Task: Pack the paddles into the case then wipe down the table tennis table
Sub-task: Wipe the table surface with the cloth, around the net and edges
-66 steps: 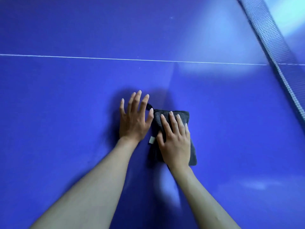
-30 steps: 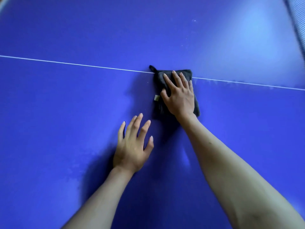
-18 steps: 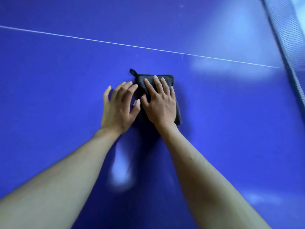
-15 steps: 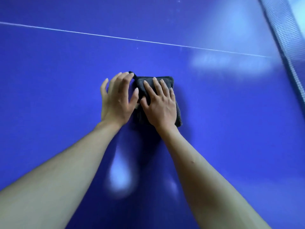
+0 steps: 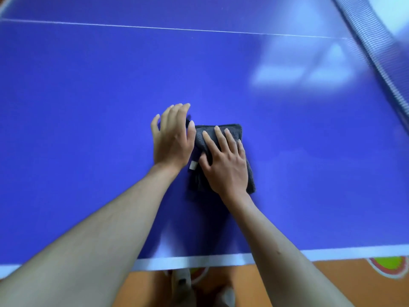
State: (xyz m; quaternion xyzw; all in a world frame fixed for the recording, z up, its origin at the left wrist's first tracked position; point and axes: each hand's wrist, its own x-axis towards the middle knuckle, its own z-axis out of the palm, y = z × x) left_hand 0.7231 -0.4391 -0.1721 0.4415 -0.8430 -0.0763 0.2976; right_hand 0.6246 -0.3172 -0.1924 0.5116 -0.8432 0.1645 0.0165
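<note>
Pressing flat with straight fingers, the right hand (image 5: pixel 225 165) holds a folded dark cloth (image 5: pixel 221 134) on the blue tabletop (image 5: pixel 88 89), left hand (image 5: pixel 172 140) open beside it: wiping underway; paddles and case out of view, presumably packed.

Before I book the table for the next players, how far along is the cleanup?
No paddles or case are in view, so packing can't be confirmed. Wiping is in hand: the right hand presses a folded dark cloth flat on the blue table, the left hand beside it. The stretch toward the net looks yet to be wiped, though I can't tell for sure.
</note>
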